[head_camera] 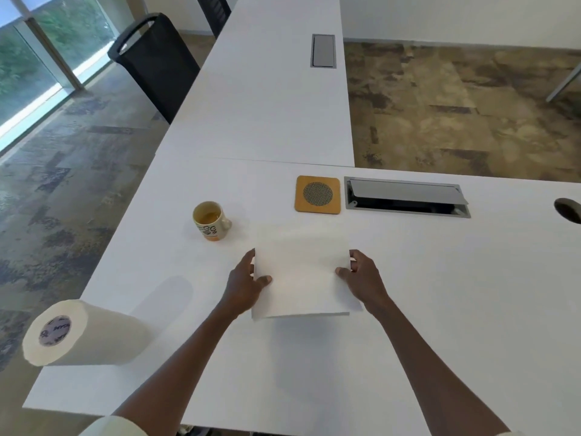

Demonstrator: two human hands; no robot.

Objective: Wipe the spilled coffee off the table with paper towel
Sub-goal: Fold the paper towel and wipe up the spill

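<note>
A white paper towel sheet (301, 275) is held just above the white table (440, 294), its near edge lifted. My left hand (245, 284) pinches its left edge, thumb on top. My right hand (361, 278) pinches its right edge the same way. A paper towel roll (81, 333) lies on its side at the table's near left corner. A mug (211, 220) with some coffee in it stands upright to the left of the sheet. No spilled coffee shows on the table; the sheet hides the spot under it.
A wooden coaster (318, 194) with a mesh centre lies beyond the sheet. Right of it is an open cable hatch (407, 198), and a round cable hole (568, 209) at the far right. Black chairs (157, 62) stand along a second table to the left.
</note>
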